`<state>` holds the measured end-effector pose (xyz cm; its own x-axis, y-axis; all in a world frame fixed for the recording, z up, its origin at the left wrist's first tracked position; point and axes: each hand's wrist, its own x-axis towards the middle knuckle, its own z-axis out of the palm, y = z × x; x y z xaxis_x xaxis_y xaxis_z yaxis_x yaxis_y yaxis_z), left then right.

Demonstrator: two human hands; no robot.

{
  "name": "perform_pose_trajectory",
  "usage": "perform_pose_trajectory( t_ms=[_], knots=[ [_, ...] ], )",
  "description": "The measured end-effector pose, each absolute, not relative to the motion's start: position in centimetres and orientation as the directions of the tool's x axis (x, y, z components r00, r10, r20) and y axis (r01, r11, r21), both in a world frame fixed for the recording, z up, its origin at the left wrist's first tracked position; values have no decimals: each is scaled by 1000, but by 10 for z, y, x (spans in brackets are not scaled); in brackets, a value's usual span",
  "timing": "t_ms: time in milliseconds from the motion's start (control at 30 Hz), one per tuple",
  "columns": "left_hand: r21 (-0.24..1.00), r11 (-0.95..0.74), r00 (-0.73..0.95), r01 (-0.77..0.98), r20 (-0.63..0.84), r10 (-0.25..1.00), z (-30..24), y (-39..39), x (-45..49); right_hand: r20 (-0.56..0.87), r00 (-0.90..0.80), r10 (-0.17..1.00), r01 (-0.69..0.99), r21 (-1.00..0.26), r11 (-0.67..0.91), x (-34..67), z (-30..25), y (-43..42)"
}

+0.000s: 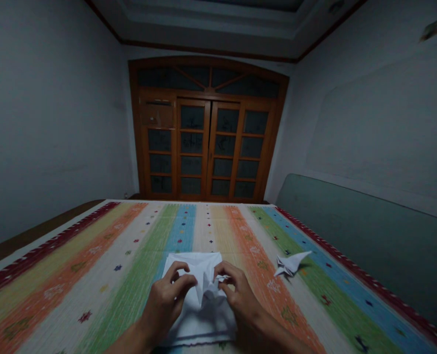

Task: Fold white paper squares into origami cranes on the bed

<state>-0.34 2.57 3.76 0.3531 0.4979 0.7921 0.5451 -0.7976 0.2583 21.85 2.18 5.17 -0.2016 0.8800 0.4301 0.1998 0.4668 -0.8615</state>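
Over a stack of white paper sheets (189, 332), both hands are at a folded white paper figure (204, 287) that looks like an origami crane. My left hand (169, 295) has its thumb and index finger curled at the figure's left side, apparently gripping a flap of it; white on white hides the exact contact. On the opposite side, my right hand (236, 290) pinches a small folded end of the figure between thumb and fingers. A second folded paper crane (291, 264) lies apart on the tablecloth to the right, its pointed tip towards the right.
A striped, multicoloured tablecloth (130, 275) covers the table. Along the right edge stands a grey-green panel or backrest (351, 231). Wooden glass-paned doors (209, 147) are beyond the far edge, with pale walls on both sides.
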Motion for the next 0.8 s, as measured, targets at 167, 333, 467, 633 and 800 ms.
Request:
perform_pose_trajectory(
  t_ms=[167,333,467,633,800],
  knots=[
    [355,-723,265,592,762,591,40,30,-7,326,-89,941,20,-944,329,222,51,31],
    [404,-669,257,624,702,664,47,27,-4,317,17,948,13,-948,317,225,47,37],
    [466,-640,343,611,573,744,48,20,3,327,46,944,27,-945,326,224,46,34],
    [522,-625,396,581,489,777,45,10,12,409,-15,913,101,-907,408,217,50,24],
    [589,-609,313,531,531,787,47,10,16,476,-80,876,141,-864,483,211,56,13]
  ],
)
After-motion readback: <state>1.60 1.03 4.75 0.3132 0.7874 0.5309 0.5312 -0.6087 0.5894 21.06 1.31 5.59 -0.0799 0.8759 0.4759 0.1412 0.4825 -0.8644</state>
